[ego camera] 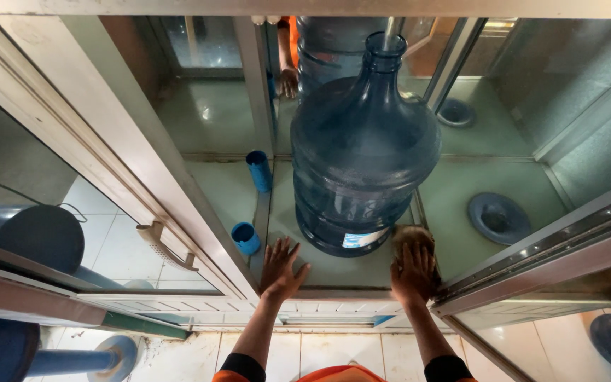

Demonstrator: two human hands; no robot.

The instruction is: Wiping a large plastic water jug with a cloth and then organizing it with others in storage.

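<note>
A large blue water jug (362,148) stands upright on the steel floor (334,272) of an open cabinet, with a thin pipe above its neck. My left hand (279,269) lies flat on that floor just in front of the jug's base, fingers spread and holding nothing. My right hand (413,276) presses a brown scrub pad (413,237) against the floor at the jug's lower right edge. Both sleeves are dark with orange above.
Two small blue cups (259,170) (245,237) stand left of the jug beside a steel divider. Round blue seats (498,218) (454,112) lie in the right bay. A glass door with a handle (167,247) hangs open at left. Behind the jug are another jug (327,42) and a hand (288,81), perhaps a reflection.
</note>
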